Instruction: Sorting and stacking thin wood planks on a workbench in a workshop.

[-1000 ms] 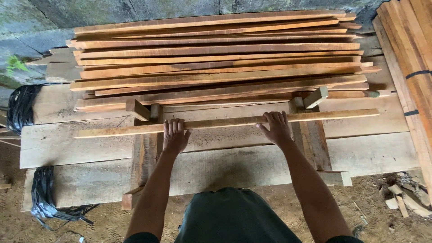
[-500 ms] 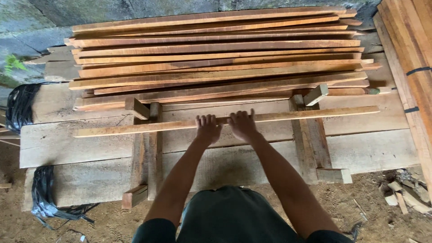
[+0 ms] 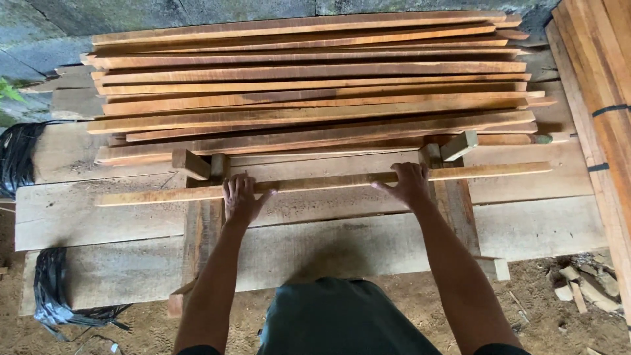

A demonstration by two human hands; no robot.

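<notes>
Before us lies a worktop [image 3: 539,230] of wide pale planks, with dirt floor on the near side. Across its far half we see a large stack of reddish-brown wooden slats [image 3: 309,92] running left to right, loosely layered and reaching back to a grey stone wall [image 3: 197,13]. At the right edge a second bundle of boards [image 3: 605,79], bound by dark straps, runs from near to far. Black plastic sheeting [image 3: 16,158] hangs at the left end.

On the near side of the stack, one single slat [image 3: 328,181] lies apart from it, resting across two upright wooden supports [image 3: 197,164] and running left to right. Our left hand [image 3: 242,197] rests on this slat left of its middle, fingers spread and pressing down flat, not wrapped around it. Our right hand [image 3: 409,184] lies on it right of the middle, fingers likewise spread over the top edge.

Judging from how things lie, most slats already sit stacked, while this one remains separate under both hands. Small wood offcuts [image 3: 578,286] litter the ground at the near right.
</notes>
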